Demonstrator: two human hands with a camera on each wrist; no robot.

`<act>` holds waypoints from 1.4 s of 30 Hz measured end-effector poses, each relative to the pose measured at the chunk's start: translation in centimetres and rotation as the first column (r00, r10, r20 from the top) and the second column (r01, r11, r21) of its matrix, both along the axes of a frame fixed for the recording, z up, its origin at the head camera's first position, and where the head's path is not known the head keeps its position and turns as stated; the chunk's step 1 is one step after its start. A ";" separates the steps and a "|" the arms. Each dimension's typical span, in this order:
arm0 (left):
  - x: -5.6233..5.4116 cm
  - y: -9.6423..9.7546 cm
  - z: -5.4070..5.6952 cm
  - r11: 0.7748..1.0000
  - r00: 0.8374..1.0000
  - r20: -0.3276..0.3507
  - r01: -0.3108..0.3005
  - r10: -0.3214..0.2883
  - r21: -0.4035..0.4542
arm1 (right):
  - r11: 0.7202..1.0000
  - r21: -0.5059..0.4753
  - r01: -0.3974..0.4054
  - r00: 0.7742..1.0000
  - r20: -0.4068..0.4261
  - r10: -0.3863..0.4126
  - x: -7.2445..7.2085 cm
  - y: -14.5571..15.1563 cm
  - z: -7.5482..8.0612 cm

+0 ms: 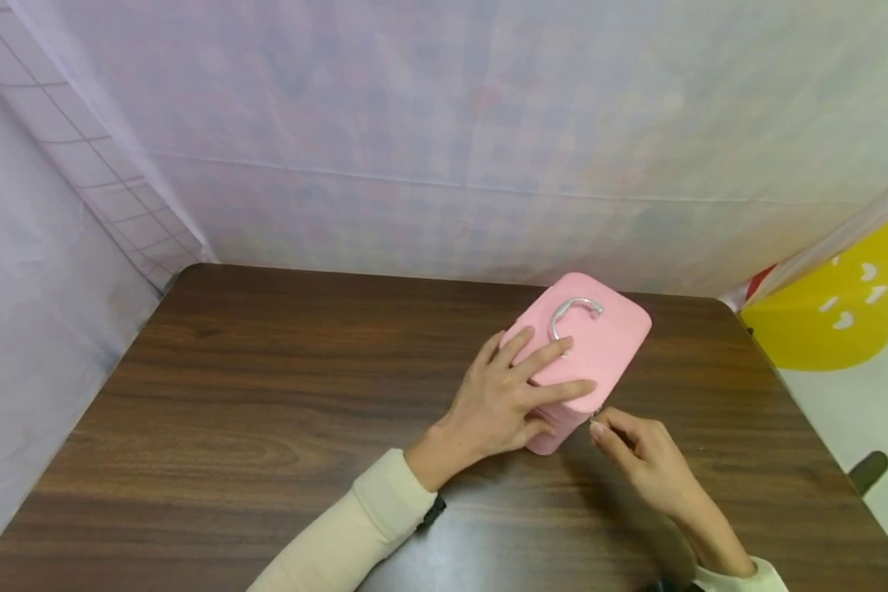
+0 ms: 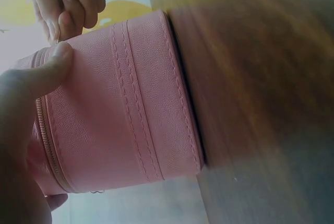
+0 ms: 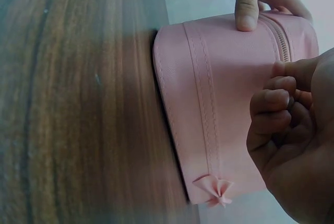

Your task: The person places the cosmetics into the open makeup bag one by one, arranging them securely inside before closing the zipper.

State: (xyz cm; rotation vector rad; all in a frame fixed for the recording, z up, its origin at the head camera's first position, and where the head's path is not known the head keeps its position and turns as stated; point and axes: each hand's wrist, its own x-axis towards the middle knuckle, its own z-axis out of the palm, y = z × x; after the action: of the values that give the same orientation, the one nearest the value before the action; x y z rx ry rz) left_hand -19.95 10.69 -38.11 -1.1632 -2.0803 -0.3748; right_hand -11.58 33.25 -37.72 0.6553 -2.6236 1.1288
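A pink zip-up cosmetic case (image 1: 607,329) with a silver handle (image 1: 558,316) on its lid stands on the wooden table. My left hand (image 1: 496,399) lies spread over the lid, fingers straight, its thumb (image 2: 61,57) pressing the side wall just below the zipper (image 2: 47,140). At the near right corner, thumb and forefinger of my right hand (image 1: 651,460) pinch the zipper pull (image 1: 595,416), mostly hidden by the fingertips. The other right fingers curl into the palm. Closed zipper teeth (image 3: 282,41) run between the two hands in the right wrist view.
The case stands near the far edge of the brown table (image 1: 266,395). A pale curtain (image 1: 444,148) hangs behind that edge. A pink bow (image 3: 215,188) sits low on the case's side. White sheeting with a yellow shape (image 1: 821,321) lies beyond the right edge.
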 end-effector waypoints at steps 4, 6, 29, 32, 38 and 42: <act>0.1 0.1 0.0 1.000 1.000 0.007 -0.020 0.020 -0.007 | 1.000 0.009 0.002 1.000 -0.003 -0.002 0.0 0.0 0.1; 0.2 0.2 0.0 1.000 1.000 0.007 -0.028 0.028 -0.007 | 1.000 0.016 0.007 1.000 -0.006 -0.007 0.0 0.2 0.0; 0.8 1.4 -0.2 0.995 0.996 0.031 -0.083 0.082 0.046 | 0.999 -0.006 -0.048 0.999 0.017 0.048 0.0 0.6 0.0; 0.9 1.5 -0.1 0.995 0.995 0.043 -0.089 0.087 0.044 | 0.997 -0.015 -0.082 0.995 0.049 0.082 0.0 0.9 -0.1; 1.1 1.7 0.0 0.994 0.994 0.062 -0.092 0.088 0.052 | 0.992 -0.039 -0.120 0.987 0.101 0.124 0.2 1.0 0.2; 1.2 1.9 0.0 0.994 0.993 0.070 -0.095 0.091 0.056 | 0.989 -0.044 -0.139 0.984 0.108 0.143 0.2 1.0 0.3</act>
State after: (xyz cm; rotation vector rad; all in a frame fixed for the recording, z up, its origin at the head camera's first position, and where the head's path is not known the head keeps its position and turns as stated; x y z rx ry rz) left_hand -18.73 12.54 -38.11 -1.0273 -2.1582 -0.4339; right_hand -11.43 34.22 -37.37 0.8043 -2.6775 1.2854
